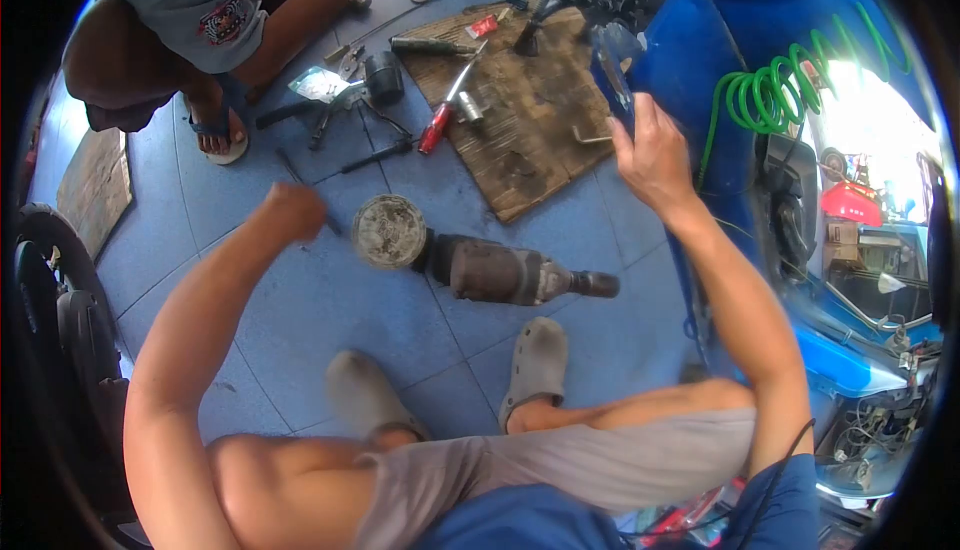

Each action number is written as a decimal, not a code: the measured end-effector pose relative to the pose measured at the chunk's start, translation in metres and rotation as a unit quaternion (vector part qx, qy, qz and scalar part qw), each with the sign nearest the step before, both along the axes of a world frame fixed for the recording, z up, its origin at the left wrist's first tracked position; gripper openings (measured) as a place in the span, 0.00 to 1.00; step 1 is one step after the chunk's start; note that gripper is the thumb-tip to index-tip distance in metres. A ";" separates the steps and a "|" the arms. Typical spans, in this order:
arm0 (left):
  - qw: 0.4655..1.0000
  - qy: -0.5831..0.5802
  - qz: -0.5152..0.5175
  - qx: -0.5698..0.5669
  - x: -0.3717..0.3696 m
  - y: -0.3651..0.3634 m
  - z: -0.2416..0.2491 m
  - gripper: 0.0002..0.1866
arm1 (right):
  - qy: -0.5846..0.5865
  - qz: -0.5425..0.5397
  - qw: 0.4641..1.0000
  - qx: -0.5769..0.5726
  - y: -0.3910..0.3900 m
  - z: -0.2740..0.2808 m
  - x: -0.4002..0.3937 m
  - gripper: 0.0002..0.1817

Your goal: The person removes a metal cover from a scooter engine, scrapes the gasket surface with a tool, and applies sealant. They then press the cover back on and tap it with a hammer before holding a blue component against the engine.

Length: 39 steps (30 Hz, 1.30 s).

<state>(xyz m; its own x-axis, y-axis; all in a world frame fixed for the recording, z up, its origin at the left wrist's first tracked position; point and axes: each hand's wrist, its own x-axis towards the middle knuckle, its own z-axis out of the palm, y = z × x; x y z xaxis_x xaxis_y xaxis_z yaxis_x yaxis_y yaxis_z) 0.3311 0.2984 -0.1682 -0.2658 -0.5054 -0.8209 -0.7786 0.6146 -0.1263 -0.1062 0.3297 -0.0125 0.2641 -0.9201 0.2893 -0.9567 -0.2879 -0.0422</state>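
My right hand [655, 155] is raised at the right, its fingers closed on a dark flat object [612, 72] beside the blue bodywork. My left hand [297, 212] hangs over the tiles at the left, blurred; its fingers are curled and what they hold, if anything, is hidden. Between my hands a grey and black power tool [500, 273] with a round end [389, 232] lies on the floor. Above it, a red-handled screwdriver [436, 128] and a metal socket [469, 107] rest on the stained wooden board [530, 165].
Pliers and a black-headed mallet [383, 79] lie on tiles left of the board. Another person [190, 10] crouches at the upper left. A green coiled hose [765, 100] hangs at the right by blue bodywork [690, 50]. A tyre [55, 240] stands far left.
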 end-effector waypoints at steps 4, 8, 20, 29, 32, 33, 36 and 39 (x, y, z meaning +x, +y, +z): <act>0.986 -0.068 -0.070 0.133 0.042 0.077 -0.070 0.16 | 0.003 0.004 1.000 0.001 0.000 0.002 0.000 0.14; 0.995 -0.003 -0.039 0.094 0.052 0.110 -0.069 0.16 | -0.001 -0.004 1.000 0.002 -0.001 0.002 0.003 0.14; 0.987 0.014 -0.104 0.117 0.039 0.085 -0.050 0.24 | 0.004 -0.018 1.000 0.003 0.001 0.004 0.007 0.16; 0.991 0.033 -0.084 0.101 0.019 0.054 -0.053 0.25 | 0.005 -0.023 1.000 0.014 0.000 0.004 0.006 0.17; 0.989 0.027 -0.106 0.102 0.008 0.049 -0.053 0.24 | -0.001 -0.020 1.000 0.019 0.001 0.003 0.007 0.17; 0.988 0.028 -0.117 0.099 0.003 0.048 -0.053 0.24 | 0.000 -0.017 1.000 0.018 0.001 0.004 0.006 0.17; 0.986 0.026 -0.138 0.087 0.000 0.050 -0.054 0.24 | 0.007 -0.018 1.000 0.012 0.002 0.004 0.007 0.18; 0.987 0.038 -0.128 0.084 0.005 0.050 -0.051 0.25 | 0.022 -0.032 0.999 0.019 0.001 0.003 0.007 0.18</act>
